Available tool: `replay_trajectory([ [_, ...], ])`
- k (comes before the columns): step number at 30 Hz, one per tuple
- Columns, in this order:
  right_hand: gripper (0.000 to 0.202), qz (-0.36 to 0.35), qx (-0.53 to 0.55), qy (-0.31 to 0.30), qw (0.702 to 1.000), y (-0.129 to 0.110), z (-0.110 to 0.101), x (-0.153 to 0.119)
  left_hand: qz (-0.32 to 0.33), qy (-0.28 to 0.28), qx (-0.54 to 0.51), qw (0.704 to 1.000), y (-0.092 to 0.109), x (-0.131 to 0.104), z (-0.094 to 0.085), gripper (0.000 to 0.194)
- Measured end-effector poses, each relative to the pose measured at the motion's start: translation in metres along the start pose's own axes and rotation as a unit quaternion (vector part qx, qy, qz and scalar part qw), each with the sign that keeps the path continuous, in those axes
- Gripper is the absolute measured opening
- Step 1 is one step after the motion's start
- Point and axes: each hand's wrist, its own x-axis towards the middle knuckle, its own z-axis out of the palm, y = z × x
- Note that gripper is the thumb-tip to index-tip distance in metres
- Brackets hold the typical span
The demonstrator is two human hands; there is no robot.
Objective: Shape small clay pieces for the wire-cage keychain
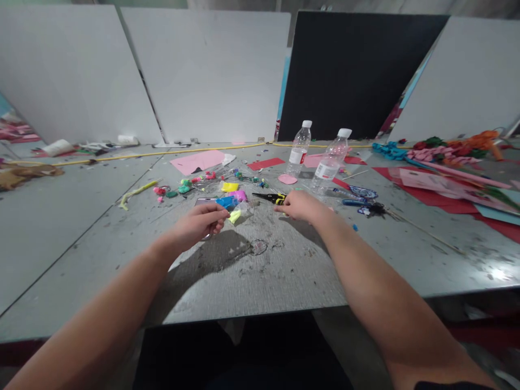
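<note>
Left hand has its grip curled in right by the yellow scrap, can't tell if it's closed on anything. Right hand is at the handle end of the pliers on the counter, hold unclear too. Blue pack is probably parked there for easy reach. Bottles kinda block reaching past.

Place: craft workshop | scuffed grey worktable | pink paper | pliers | upright panels
</note>
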Motion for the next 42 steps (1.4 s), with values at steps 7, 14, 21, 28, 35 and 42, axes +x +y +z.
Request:
replay_trajectory([
  [7,0.027,-0.059,0.023,0.099,0.993,0.006,0.001,0.002,-0.007,-0.023,-0.061,0.998,-0.007,0.004,-0.001,0.036],
  [14,0.02,-0.268,0.193,0.096,0.939,-0.041,0.032,-0.023,-0.016,-0.091,-0.113,0.989,-0.008,0.003,-0.002,0.034],
  [21,0.022,-0.317,0.331,0.092,0.884,-0.06,0.065,-0.03,-0.008,-0.13,-0.115,0.985,-0.007,0.001,0.002,0.033],
  [28,0.01,-0.289,0.385,0.142,0.865,-0.053,0.061,-0.021,-0.004,-0.114,-0.077,0.99,-0.009,-0.001,-0.001,0.027],
  [35,0.016,-0.274,0.418,0.107,0.86,-0.051,0.063,-0.013,-0.015,-0.098,-0.072,0.992,-0.008,-0.001,0.0,0.029],
  [42,0.033,-0.301,0.396,0.129,0.858,-0.051,0.067,-0.017,-0.023,-0.122,-0.097,0.988,-0.002,-0.005,0.004,0.02],
])
